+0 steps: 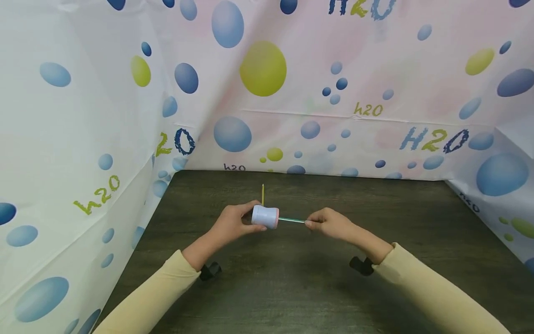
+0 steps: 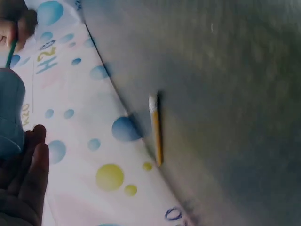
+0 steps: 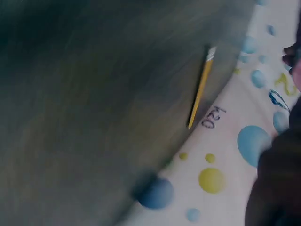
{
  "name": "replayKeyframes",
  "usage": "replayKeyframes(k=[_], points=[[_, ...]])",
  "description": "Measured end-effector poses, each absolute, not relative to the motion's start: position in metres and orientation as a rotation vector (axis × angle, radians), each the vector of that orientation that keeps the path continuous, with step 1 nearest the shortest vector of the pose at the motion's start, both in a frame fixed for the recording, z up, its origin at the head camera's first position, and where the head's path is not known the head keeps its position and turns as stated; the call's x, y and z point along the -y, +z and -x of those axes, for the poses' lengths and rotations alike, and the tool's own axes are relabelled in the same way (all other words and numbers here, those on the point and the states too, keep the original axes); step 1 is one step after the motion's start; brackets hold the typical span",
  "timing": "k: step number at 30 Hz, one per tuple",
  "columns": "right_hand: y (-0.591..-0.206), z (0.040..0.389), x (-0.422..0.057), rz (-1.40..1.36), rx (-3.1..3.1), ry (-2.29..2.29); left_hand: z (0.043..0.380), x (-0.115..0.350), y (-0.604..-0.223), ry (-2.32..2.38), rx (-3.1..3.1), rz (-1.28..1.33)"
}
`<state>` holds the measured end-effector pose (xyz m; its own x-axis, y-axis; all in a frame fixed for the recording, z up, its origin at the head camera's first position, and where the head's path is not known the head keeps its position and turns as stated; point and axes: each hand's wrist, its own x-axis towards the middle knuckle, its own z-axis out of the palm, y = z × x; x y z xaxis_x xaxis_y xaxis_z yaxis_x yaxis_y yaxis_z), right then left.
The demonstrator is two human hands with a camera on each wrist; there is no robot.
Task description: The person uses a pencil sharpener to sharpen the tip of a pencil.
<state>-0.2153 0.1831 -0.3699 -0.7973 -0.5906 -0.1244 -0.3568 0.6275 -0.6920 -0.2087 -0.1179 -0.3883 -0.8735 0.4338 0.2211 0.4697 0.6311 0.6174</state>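
Observation:
My left hand (image 1: pixel 233 221) grips a small pale lavender pencil sharpener (image 1: pixel 264 216) with a pink end, its body narrowed at the middle. Thumb and fingers lie on opposite sides of it. From the right, my right hand (image 1: pixel 331 223) pinches a thin green pencil (image 1: pixel 292 220) near its outer end. The pencil's other end meets the pink face of the sharpener, so its tip is hidden. In the left wrist view the sharpener (image 2: pixel 10 108) is cut off by the left edge. The right wrist view shows the right hand (image 3: pixel 282 179) only as a dark shape.
A yellow pencil (image 1: pixel 263 194) lies on the dark wooden table (image 1: pixel 283 278) beyond the sharpener, pointing away toward the back edge. White sheeting (image 1: pixel 333 60) with blue and green dots stands behind and at both sides.

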Motion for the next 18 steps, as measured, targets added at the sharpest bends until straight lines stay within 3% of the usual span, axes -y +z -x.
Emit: replayKeyframes(k=[4, 7, 13, 18], points=[[-0.366, 0.224, -0.190, 0.520, -2.102, -1.120, 0.209, 0.115, -0.385, -0.996, 2.780, 0.810], [-0.367, 0.223, -0.187, 0.643, -2.300, -1.064, 0.212, 0.116, -0.385, -1.123, 2.845, 0.690], [-0.382, 0.219, -0.178, 1.450, -3.224, -0.481, 0.221, 0.123, -0.390, -1.664, 2.892, 0.397], [-0.389, 0.227, -0.176, 2.098, -3.515, -0.051, 0.221, 0.126, -0.389, -1.965, 2.861, 0.329]])
